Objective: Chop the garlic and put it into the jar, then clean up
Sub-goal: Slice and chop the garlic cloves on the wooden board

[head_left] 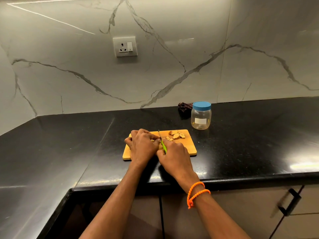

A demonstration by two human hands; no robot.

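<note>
Two hands: left (141, 147) pins garlic (176, 135) on one board (190, 147); right (174, 157) grips one knife (163, 144).

left hand (142, 146) is covering the garlic piece under it | right hand (174, 156) is hiding most of the knife (162, 144) handle | dark cloth (184, 107) is sitting half-hidden behind the jar (201, 116) | both forearms are running off the bottom edge

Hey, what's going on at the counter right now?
A person is chopping garlic on a wooden cutting board. The right hand grips a green-handled knife, while the left hand holds a piece steady beside the blade. More garlic pieces lie on the board. The jar stands behind it, blue lid on.
</note>
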